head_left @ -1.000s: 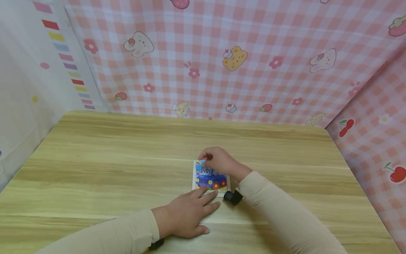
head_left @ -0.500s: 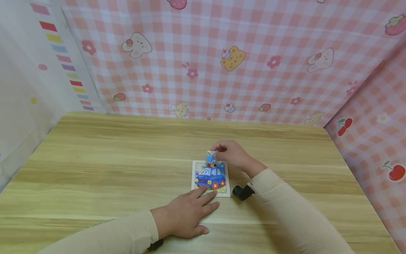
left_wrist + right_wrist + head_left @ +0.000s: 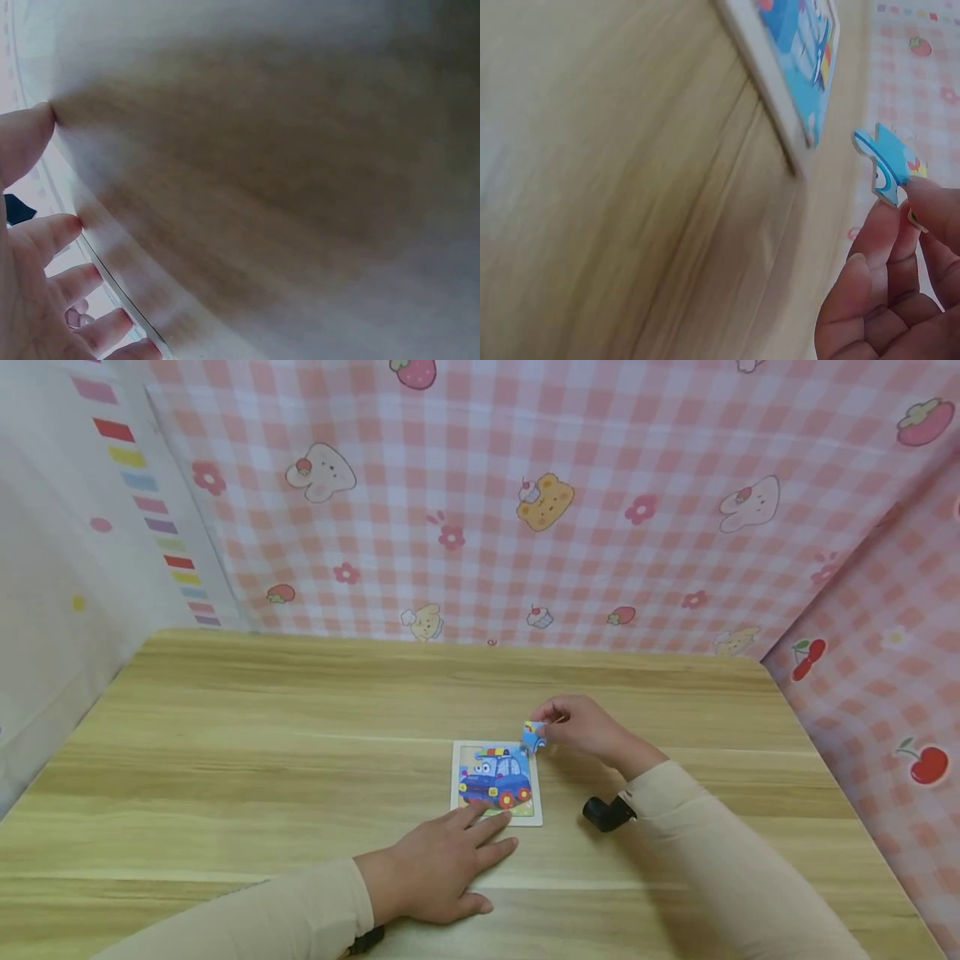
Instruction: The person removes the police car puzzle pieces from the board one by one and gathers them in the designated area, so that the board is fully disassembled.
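Note:
A small square puzzle [image 3: 495,781] with a white frame and a blue cartoon car lies on the table. The frame's far left corner shows a bare, wood-coloured spot. My left hand [image 3: 442,864] lies flat, fingers spread, its fingertips on the near edge of the puzzle. Thumb and fingers of my right hand [image 3: 588,731] pinch a light-blue puzzle piece [image 3: 889,161] with a yellow and red corner, held just above the frame's far right corner. Under the thumb in the right wrist view, the edge of another small thing shows, too hidden to tell. The left wrist view shows spread fingers along the frame's edge.
The wood-grain table [image 3: 262,760] reaches back to a pink checked cloth [image 3: 450,510] hanging behind it. Another checked cloth [image 3: 885,693] hangs on the right, and a white one [image 3: 67,635] on the left. A black wrist camera [image 3: 606,814] sits below the right wrist.
The light-blue piece has come out of the puzzle's far left corner, leaving a bare spot. My right hand has carried it up and to the right. The left hand has stayed in place.

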### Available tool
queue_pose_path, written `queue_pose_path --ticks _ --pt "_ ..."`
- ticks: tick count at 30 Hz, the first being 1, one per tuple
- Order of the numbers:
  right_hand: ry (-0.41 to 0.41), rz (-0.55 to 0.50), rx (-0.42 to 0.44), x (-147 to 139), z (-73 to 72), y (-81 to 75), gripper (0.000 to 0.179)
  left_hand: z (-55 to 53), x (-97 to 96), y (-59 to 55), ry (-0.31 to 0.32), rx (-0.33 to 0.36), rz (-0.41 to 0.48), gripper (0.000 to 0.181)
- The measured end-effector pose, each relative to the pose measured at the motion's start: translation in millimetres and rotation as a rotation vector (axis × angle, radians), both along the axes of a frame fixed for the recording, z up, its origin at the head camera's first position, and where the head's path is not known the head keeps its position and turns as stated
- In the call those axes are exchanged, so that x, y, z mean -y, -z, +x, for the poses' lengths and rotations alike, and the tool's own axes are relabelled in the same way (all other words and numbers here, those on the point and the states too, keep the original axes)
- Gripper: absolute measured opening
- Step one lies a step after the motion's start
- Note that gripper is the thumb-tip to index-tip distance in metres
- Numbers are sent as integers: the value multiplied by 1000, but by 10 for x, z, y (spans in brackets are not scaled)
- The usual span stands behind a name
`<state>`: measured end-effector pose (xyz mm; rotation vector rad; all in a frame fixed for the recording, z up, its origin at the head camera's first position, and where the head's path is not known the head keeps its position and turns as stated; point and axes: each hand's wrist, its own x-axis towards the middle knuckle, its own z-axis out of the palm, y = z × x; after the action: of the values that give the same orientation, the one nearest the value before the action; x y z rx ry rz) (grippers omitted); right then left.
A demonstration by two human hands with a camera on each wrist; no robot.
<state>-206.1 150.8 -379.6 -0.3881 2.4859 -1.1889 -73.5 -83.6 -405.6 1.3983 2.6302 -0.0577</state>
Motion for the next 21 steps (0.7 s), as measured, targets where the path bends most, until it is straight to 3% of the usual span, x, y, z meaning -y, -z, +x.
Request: queue_pose_path --ticks 15,21 --pt "-31 40 105 -217 8 77 16 -5 8 10 9 -24 1 66" --pt "-44 55 81 -267 32 98 15 -8 10 9 11 -33 0 66"
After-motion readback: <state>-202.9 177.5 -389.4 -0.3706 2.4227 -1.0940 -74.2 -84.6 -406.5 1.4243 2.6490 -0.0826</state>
